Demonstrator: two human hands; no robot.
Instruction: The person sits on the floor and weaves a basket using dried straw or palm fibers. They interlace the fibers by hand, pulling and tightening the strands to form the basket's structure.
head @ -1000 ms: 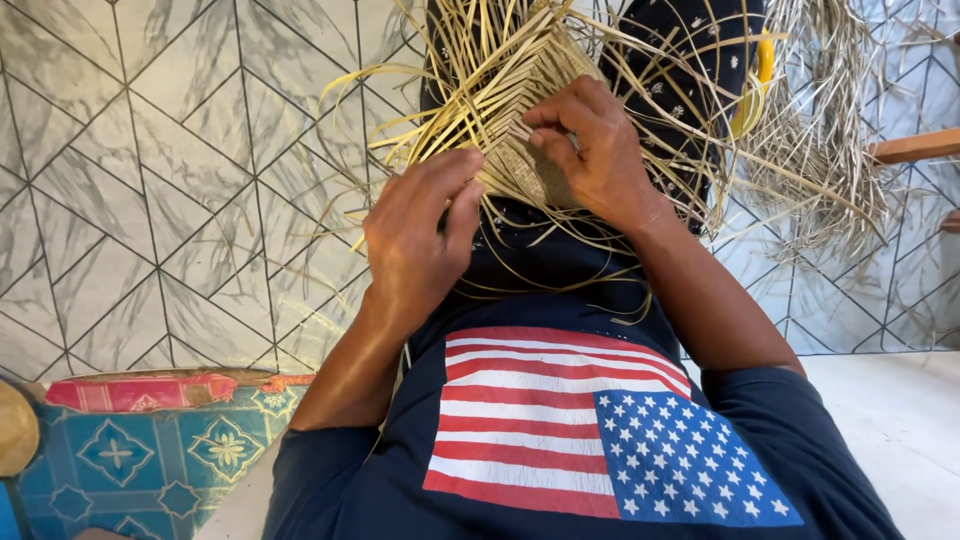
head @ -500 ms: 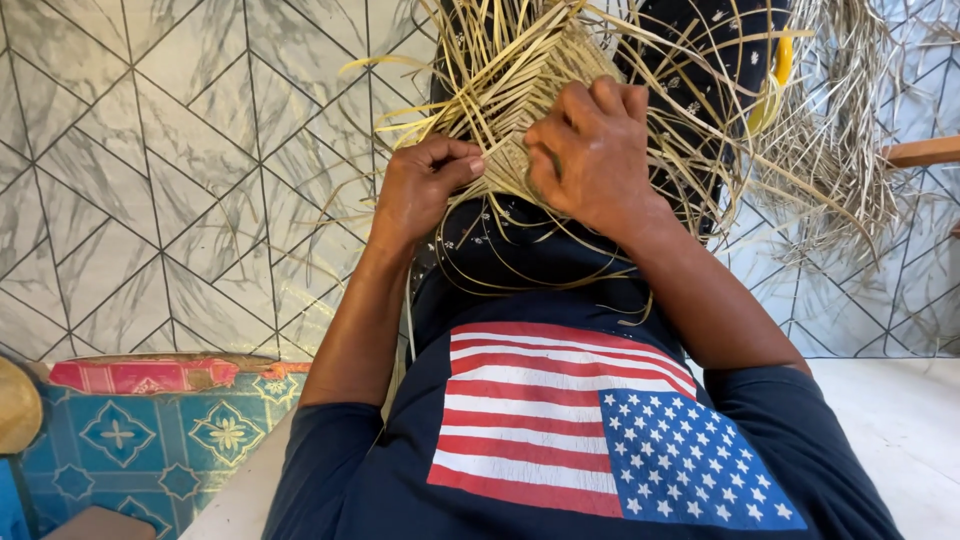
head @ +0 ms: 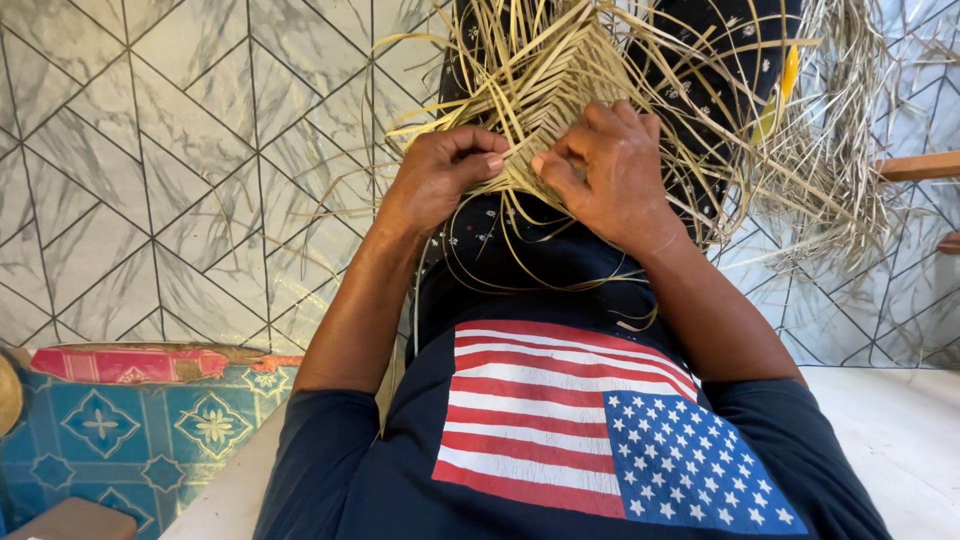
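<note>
grey tiled floor with a diamond pattern fills most of the view, and a blue patterned mat with a red edge lies at the lower left. over the person's lap, on a dark dotted cloth, rests the half-woven straw mat, its finished patch near the body and long loose straw strips fanning outward, likely so the working edge stays close to the fingers. a heap of dry straw sits to the right, beside a wooden bar. the navy shirt with a flag print fills the bottom of the frame. the left hand is curled, thumb pressed against the fingers, pinching strips at the woven edge, seemingly to keep the weave tight. the right hand also pinches at that edge, thumb against forefinger just beside the left thumb. stray strips curl down over the lap and cross in front of the weave, partly hiding it.
</note>
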